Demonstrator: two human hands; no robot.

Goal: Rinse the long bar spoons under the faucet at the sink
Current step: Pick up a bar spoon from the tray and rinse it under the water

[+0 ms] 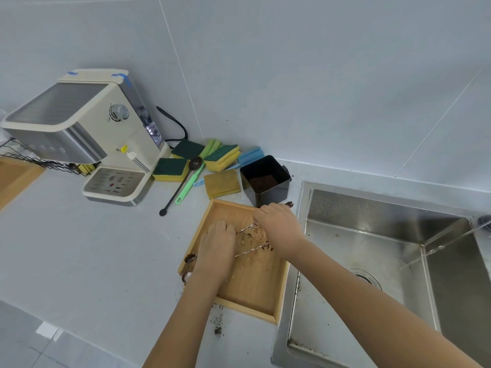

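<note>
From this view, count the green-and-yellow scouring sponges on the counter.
3. One lies beside the coffee machine's drip tray, one sits behind it by the wall, and one is right of the brown scoop. Others may be hidden behind them.

Head view — steeply down, close.

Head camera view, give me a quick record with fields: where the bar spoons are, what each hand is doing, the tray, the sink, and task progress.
bar spoons: two twisted metal stems lying across the wooden tray, soiled with brown grounds
left hand: palm down on the spoons' left part
right hand: over the spoons' right ends; grip cannot be told
tray state: scattered with crumbs and grounds
sink: right of the tray; no running water visible
black container: behind the tray, grounds inside
progress: spoons not yet at the sink
</note>
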